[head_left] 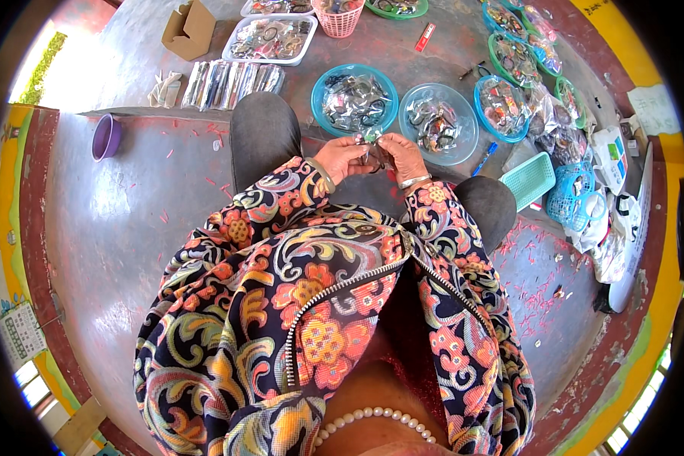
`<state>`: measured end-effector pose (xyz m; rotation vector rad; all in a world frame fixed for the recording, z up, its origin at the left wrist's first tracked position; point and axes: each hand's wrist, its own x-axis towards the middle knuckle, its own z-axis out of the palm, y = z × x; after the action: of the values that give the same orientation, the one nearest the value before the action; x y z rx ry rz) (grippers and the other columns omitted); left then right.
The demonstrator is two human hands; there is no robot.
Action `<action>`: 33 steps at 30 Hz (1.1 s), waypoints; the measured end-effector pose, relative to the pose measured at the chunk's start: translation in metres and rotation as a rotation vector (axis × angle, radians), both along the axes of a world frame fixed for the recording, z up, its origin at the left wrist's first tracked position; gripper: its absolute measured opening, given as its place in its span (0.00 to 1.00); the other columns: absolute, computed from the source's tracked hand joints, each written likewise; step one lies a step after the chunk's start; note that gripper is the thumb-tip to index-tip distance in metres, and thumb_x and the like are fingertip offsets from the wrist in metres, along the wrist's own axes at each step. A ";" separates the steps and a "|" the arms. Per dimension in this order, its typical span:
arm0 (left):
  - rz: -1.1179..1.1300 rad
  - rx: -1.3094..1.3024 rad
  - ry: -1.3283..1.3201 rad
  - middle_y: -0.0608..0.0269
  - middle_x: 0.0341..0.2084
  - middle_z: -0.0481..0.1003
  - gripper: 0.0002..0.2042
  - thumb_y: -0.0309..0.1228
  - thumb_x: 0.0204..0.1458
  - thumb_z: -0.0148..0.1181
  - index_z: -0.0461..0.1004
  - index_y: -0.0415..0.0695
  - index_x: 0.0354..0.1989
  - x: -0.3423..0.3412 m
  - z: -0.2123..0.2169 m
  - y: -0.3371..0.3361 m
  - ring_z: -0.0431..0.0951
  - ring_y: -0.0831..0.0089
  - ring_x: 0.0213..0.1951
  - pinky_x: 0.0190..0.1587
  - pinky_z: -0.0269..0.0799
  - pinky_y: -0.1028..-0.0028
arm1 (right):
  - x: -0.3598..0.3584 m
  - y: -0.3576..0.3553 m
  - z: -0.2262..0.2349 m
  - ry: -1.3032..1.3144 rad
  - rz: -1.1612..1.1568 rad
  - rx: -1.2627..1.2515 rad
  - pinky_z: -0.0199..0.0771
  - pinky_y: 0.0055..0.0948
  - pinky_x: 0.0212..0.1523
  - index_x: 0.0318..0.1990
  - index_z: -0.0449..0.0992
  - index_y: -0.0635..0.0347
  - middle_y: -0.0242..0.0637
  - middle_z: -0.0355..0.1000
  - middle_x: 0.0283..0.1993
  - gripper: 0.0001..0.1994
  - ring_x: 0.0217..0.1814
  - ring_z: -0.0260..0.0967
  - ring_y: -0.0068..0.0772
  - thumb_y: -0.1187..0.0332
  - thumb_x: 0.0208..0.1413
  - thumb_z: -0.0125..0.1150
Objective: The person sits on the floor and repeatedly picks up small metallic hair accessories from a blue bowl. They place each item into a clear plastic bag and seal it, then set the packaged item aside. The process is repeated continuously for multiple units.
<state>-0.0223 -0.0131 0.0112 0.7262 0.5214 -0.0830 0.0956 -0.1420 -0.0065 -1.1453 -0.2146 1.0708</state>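
Note:
My left hand (342,159) and my right hand (405,156) meet in front of my knees. Between their closed fingertips is a small item (370,137) with green and pale parts. Something dark shows just below it among the fingers; its kind is too small to tell. Just beyond the left hand stands a blue bowl (316,102) of small dark goods in clear plastic. A clear bluish bowl (468,135) with similar bagged pieces stands beside it, beyond the right hand.
At right are a blue marker (485,159), a green basket (529,181), a blue basket (564,199) and several filled bowls. At left lie packaged strips (232,86), a white tray (305,44), a cardboard box (188,32) and a purple tub (107,138). Red scraps litter the floor.

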 end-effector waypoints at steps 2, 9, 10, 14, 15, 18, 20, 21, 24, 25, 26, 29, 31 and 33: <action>0.000 -0.003 0.011 0.57 0.32 0.72 0.09 0.26 0.49 0.50 0.67 0.38 0.37 0.000 0.000 0.000 0.74 0.67 0.34 0.36 0.73 0.72 | 0.000 0.001 -0.002 -0.010 -0.016 0.003 0.58 0.15 0.21 0.25 0.71 0.61 0.26 0.66 0.20 0.06 0.20 0.58 0.15 0.67 0.46 0.54; -0.043 0.057 0.004 0.58 0.31 0.72 0.10 0.28 0.48 0.51 0.67 0.38 0.37 0.001 0.002 0.001 0.74 0.68 0.33 0.37 0.73 0.71 | -0.001 0.000 -0.005 -0.171 0.003 -0.078 0.60 0.15 0.22 0.26 0.72 0.63 0.26 0.66 0.21 0.09 0.21 0.59 0.14 0.65 0.47 0.54; -0.042 0.062 0.011 0.58 0.31 0.72 0.10 0.28 0.48 0.51 0.67 0.38 0.37 0.000 0.003 0.001 0.74 0.68 0.33 0.37 0.72 0.71 | -0.002 0.000 -0.001 -0.157 0.008 -0.073 0.60 0.15 0.23 0.26 0.72 0.63 0.26 0.66 0.21 0.09 0.22 0.59 0.14 0.65 0.47 0.54; -0.036 0.062 0.051 0.58 0.31 0.72 0.11 0.30 0.48 0.52 0.67 0.38 0.37 0.001 0.002 0.002 0.74 0.68 0.33 0.37 0.72 0.71 | -0.003 0.002 -0.004 -0.211 -0.014 -0.069 0.60 0.14 0.24 0.27 0.73 0.63 0.26 0.66 0.21 0.09 0.23 0.59 0.13 0.66 0.48 0.54; -0.037 0.061 0.054 0.58 0.32 0.72 0.11 0.30 0.48 0.51 0.67 0.38 0.37 0.002 0.000 0.002 0.74 0.68 0.33 0.36 0.72 0.71 | -0.002 0.002 -0.006 -0.248 -0.021 -0.065 0.60 0.14 0.24 0.27 0.73 0.64 0.26 0.67 0.22 0.09 0.23 0.59 0.13 0.66 0.48 0.54; -0.032 0.062 0.053 0.58 0.32 0.72 0.11 0.31 0.48 0.51 0.67 0.38 0.38 0.001 0.001 0.002 0.74 0.69 0.33 0.36 0.72 0.71 | -0.003 0.002 -0.003 -0.319 -0.033 -0.055 0.60 0.14 0.25 0.28 0.73 0.64 0.25 0.67 0.22 0.10 0.23 0.59 0.13 0.65 0.48 0.54; -0.031 0.067 0.041 0.58 0.32 0.72 0.11 0.31 0.48 0.51 0.67 0.38 0.38 0.001 0.003 0.001 0.73 0.69 0.33 0.36 0.72 0.71 | -0.004 0.002 0.000 -0.323 -0.035 -0.061 0.61 0.14 0.26 0.29 0.73 0.64 0.25 0.67 0.22 0.10 0.23 0.59 0.13 0.65 0.48 0.54; -0.030 0.075 0.035 0.58 0.32 0.72 0.11 0.31 0.48 0.50 0.67 0.38 0.38 0.001 0.003 0.001 0.74 0.69 0.33 0.36 0.72 0.71 | -0.004 0.001 0.001 -0.295 -0.027 -0.056 0.61 0.14 0.26 0.29 0.73 0.64 0.25 0.67 0.23 0.10 0.24 0.59 0.13 0.65 0.48 0.54; -0.045 0.098 0.021 0.57 0.33 0.72 0.12 0.32 0.49 0.50 0.67 0.38 0.38 0.001 0.000 0.002 0.74 0.69 0.33 0.36 0.72 0.71 | -0.003 0.001 0.000 -0.209 -0.018 -0.036 0.60 0.15 0.25 0.29 0.73 0.63 0.25 0.66 0.22 0.09 0.23 0.59 0.14 0.65 0.48 0.53; -0.054 0.105 0.017 0.57 0.33 0.72 0.12 0.32 0.49 0.50 0.67 0.38 0.38 0.001 0.001 0.001 0.74 0.69 0.33 0.36 0.72 0.72 | -0.003 0.002 -0.002 -0.180 -0.027 -0.030 0.60 0.15 0.25 0.29 0.73 0.63 0.25 0.66 0.22 0.09 0.23 0.59 0.14 0.65 0.48 0.53; -0.057 0.102 0.016 0.58 0.33 0.72 0.12 0.33 0.49 0.49 0.67 0.39 0.38 0.001 0.001 0.001 0.74 0.69 0.33 0.36 0.72 0.72 | -0.003 0.003 -0.004 -0.151 -0.035 -0.024 0.60 0.15 0.25 0.29 0.72 0.63 0.25 0.65 0.21 0.09 0.23 0.58 0.14 0.66 0.48 0.53; -0.049 0.083 0.025 0.59 0.31 0.72 0.11 0.34 0.50 0.49 0.67 0.39 0.38 0.001 0.005 0.001 0.74 0.71 0.32 0.34 0.72 0.73 | -0.001 0.001 -0.004 -0.093 -0.052 0.044 0.59 0.13 0.25 0.30 0.71 0.63 0.26 0.67 0.24 0.06 0.23 0.59 0.14 0.69 0.49 0.54; -0.024 0.048 0.043 0.60 0.30 0.73 0.11 0.34 0.50 0.49 0.68 0.40 0.37 0.001 0.007 0.002 0.74 0.72 0.31 0.33 0.72 0.74 | 0.000 0.002 -0.007 -0.060 -0.077 0.027 0.58 0.12 0.24 0.30 0.71 0.63 0.25 0.66 0.23 0.06 0.22 0.59 0.13 0.69 0.48 0.55; 0.007 0.070 0.078 0.61 0.28 0.73 0.10 0.34 0.49 0.50 0.68 0.41 0.35 0.002 0.010 0.002 0.74 0.73 0.30 0.30 0.71 0.76 | 0.002 0.000 -0.009 -0.046 -0.090 0.007 0.58 0.12 0.23 0.30 0.72 0.64 0.25 0.66 0.23 0.06 0.21 0.59 0.13 0.69 0.48 0.55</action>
<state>-0.0208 -0.0112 0.0212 0.7923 0.6035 -0.0870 0.0976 -0.1424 -0.0154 -1.1629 -0.2005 0.9642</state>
